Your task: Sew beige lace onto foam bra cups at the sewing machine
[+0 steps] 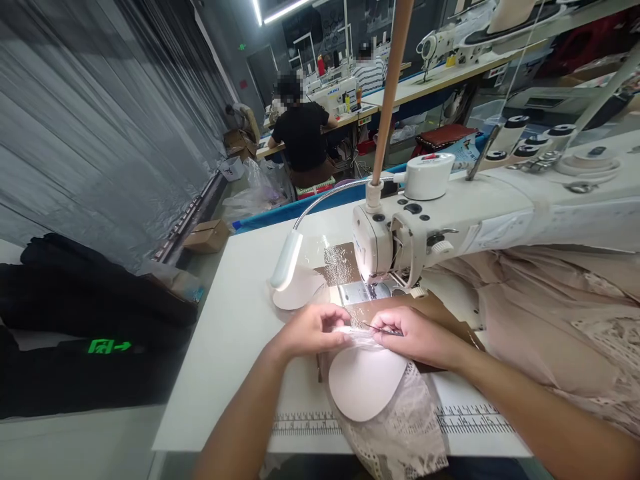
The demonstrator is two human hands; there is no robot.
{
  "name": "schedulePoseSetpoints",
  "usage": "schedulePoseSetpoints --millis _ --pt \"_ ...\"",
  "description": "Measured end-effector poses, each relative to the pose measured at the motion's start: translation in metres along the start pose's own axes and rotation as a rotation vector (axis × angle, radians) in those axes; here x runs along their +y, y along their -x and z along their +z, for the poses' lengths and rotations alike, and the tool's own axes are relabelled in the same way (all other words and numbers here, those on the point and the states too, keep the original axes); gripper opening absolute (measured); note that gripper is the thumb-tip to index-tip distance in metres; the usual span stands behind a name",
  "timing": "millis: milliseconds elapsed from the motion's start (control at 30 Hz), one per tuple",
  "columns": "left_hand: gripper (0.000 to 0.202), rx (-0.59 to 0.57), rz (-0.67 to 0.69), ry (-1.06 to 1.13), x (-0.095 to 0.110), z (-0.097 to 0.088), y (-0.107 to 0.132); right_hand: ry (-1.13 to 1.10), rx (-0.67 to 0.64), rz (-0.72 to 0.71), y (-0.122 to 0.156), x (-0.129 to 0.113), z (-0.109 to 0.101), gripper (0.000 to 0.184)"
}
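The left hand (320, 330) is closed in a pinch on the gathered edge of the cloth (420, 427), thumb on the near side and fingers curled beyond it, which seems meant to keep that edge raised and taut. The right hand (413, 337) grips a slim dark tool (369, 326) between thumb and fingers, its thin end pointing toward the left hand; so close a grip probably gives fine control at the edge. Whether it is tweezers or snips, I cannot tell. The cloth lies between and below both hands, its lace part trailing off the near side of the table (240, 300), likely because only the top edge matters here. A pale pad (367, 387) sits on it just below the hands, flat and in plain sight. Just beyond the hands stands the machine (373, 247), the work apparently kept in front of its needle to leave room for the fingers. Beyond the left hand and to its left, the lamp (289, 257) hangs over a second pad (300, 297), probably there to light the needle area. To the right of the right hand, more cloth (530, 300) lies heaped, out of its way
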State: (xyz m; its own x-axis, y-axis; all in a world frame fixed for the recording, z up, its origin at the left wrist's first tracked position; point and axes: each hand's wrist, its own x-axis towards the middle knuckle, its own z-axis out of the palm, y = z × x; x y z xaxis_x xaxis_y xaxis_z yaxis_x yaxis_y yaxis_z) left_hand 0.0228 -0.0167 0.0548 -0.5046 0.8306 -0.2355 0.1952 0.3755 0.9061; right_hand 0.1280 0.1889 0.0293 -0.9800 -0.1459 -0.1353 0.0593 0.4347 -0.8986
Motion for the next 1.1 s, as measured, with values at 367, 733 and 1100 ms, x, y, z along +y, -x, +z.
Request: schedulePoseSetpoints --millis 367,733,1100 --pt "0.042 -0.130 -0.207 0.491 -0.008 0.010 0.031 -0.281 -0.129 -0.182 0.013 -0.004 -0.001 0.014" --pt "0.032 0.066 -0.067 0.630 -0.011 0.048 0.009 -0.131 0.080 -0.158 0.010 0.004 -0.003 0.036" --pt "0.034 0.085 0.021 0.515 -0.011 0.051 0.006 -0.123 -0.104 -0.105 0.013 -0.011 -0.008 0.017"
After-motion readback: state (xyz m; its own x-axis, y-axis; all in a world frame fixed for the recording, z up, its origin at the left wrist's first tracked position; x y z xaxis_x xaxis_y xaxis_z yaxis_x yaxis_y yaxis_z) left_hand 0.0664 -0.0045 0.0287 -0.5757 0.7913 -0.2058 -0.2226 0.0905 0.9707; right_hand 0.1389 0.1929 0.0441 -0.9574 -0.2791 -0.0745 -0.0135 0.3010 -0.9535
